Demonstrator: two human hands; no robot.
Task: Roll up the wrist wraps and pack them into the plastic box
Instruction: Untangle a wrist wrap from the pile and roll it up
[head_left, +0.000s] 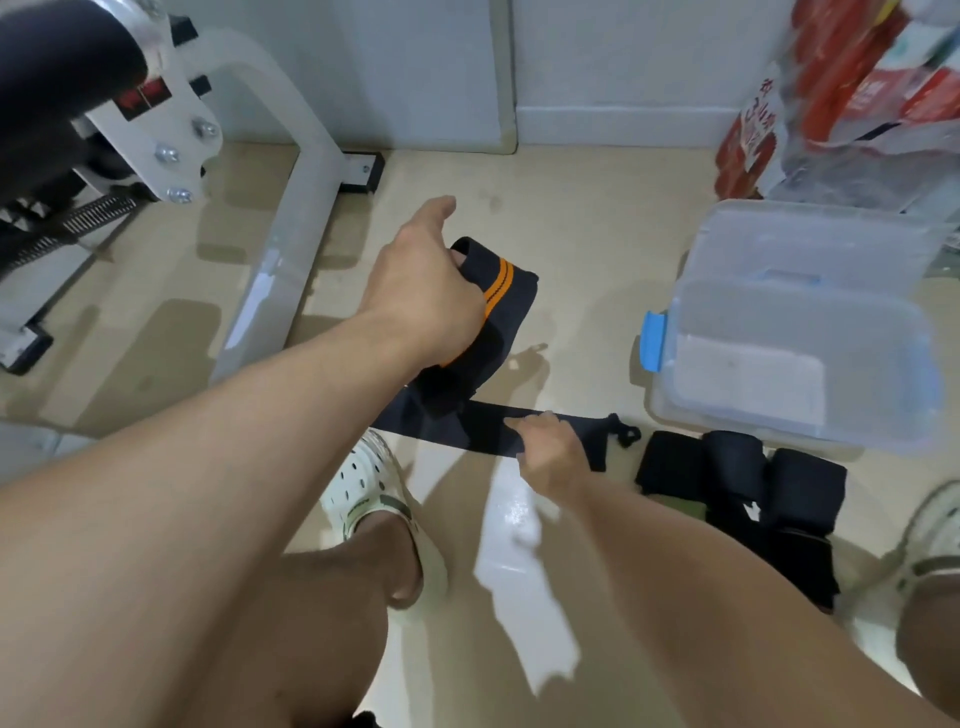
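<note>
Two bare hands are working over a glossy beige tiled floor (571, 223) that is running back to a pale grey wall (623, 62) with a skirting board. I am seeing a white metal gym-machine frame (306, 171) standing at the far left, and red-printed plastic bags (852, 88) piled in the far right corner; the red characters on them are too blurred for me to read.

My left hand (421, 291) is curling its fingers round one end of a black wrist wrap with two orange stripes (498, 283), lifting that end off the floor. I am watching the strap fold near my left foot in a pale green perforated clog (363, 483), then lie flat, its long axis running left to right across the floor, its thin loop end (623, 434) pointing toward the box. My right hand (550, 452) is pressing down on that flat stretch, fingers bent; I cannot tell whether they are pinching the fabric.

A clear plastic storage box with a blue latch (670, 384) is sitting open on the floor at the right, its lid (810, 234) leaning behind it. Several rolled black wrist wraps (743, 478) are lying just in front of the box, outside it. One roll is carrying a small white mark I cannot make out.
</note>
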